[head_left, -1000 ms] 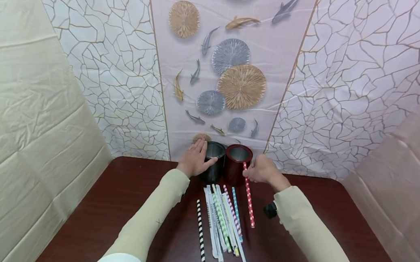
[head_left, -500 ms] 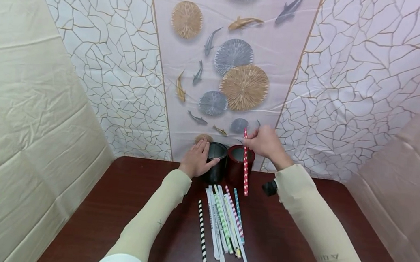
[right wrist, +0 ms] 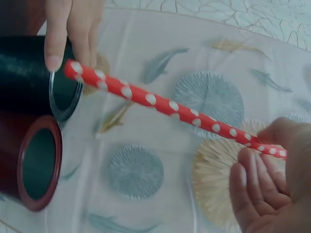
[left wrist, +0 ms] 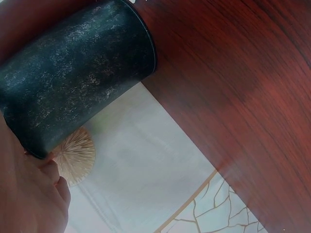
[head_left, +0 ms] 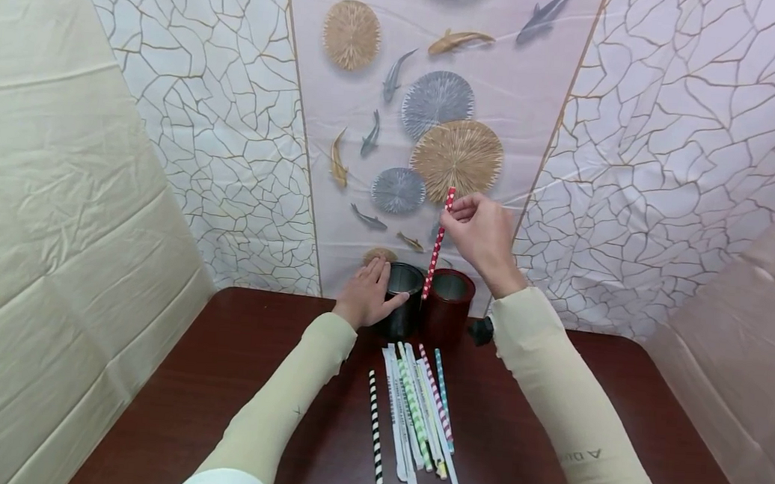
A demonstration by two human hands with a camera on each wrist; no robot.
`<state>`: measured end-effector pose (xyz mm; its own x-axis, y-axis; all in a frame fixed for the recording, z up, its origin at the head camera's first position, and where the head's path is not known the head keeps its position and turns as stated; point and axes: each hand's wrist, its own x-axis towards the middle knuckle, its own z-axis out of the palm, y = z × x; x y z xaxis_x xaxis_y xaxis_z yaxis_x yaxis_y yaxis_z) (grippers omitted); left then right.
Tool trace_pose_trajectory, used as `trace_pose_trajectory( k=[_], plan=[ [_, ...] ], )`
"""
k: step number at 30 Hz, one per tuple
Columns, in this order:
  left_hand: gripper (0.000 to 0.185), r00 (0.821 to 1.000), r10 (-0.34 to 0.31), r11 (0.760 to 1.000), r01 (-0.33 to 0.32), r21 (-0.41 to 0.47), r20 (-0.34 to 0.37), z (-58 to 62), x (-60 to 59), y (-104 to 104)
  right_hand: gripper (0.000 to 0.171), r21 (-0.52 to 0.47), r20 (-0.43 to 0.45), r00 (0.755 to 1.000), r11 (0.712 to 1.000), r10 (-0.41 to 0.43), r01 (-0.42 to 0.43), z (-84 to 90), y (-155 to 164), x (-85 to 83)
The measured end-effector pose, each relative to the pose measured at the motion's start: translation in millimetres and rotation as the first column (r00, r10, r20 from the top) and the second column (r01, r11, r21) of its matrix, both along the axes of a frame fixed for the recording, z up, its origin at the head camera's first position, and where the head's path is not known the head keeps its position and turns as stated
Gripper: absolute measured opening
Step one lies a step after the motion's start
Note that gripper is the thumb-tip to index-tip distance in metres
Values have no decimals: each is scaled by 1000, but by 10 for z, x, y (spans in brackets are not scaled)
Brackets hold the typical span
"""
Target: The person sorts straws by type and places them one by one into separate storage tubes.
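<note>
- Red polka-dot straw point(head_left: 436, 245) sits pinched near its top end in our right hand point(head_left: 481, 233), raised above the counter point(head_left: 216, 380) and tilted, its lower end by the rims where the two cups meet
- From the right wrist view, the same straw point(right wrist: 170, 108) runs slantwise from our curled fingers point(right wrist: 262, 179) toward the black cup's mouth, its far tip close under a fingertip of the other hand
- Our left hand point(head_left: 366, 297) wraps round the side of the black cup point(head_left: 402, 297), thumb on the near wall and fingers curved round the far side
- From the left wrist view, we see the black cup point(left wrist: 73, 77) standing on the dark wood, with our palm against its wall at the edge of the frame
- Just right of the black cup, touching or nearly so, stands the red cup point(head_left: 448, 306); both are upright at the back edge of the counter against the patterned backdrop point(head_left: 429, 125)
- Nearer to us a loose bundle of straws point(head_left: 416, 416) lies flat: striped, dotted and plain ones side by side, with a black-and-white striped straw point(head_left: 373, 428) lying slightly apart on the left
</note>
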<state>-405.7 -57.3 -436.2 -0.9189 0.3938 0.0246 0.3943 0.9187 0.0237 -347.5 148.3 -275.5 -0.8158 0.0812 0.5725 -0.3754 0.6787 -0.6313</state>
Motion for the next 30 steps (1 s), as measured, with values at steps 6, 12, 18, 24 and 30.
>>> trace_pose_trajectory(
  k=[6,12,18,24,30],
  plan=[
    [93,1000,9,1000,-9,-12,4,0,-5,7,20,-79,-110,993,995,46,-55,-117,-131,-80],
    [92,1000,6,1000,-6,4,-12,28,46,5,17,-81,-161,985,994,58,-72,-312,-240,-172],
    [93,1000,-1,1000,1,7,-26,40,76,16,16,-69,-117,991,995,67,-76,-511,-296,-225],
    [92,1000,-9,1000,9,10,-28,33,71,26,27,-78,-68,993,992,93,-98,-610,-284,-243],
    [92,999,-4,1000,3,-10,-38,18,63,-2,33,-25,-58,993,994,102,-104,-579,-204,-211]
  ],
)
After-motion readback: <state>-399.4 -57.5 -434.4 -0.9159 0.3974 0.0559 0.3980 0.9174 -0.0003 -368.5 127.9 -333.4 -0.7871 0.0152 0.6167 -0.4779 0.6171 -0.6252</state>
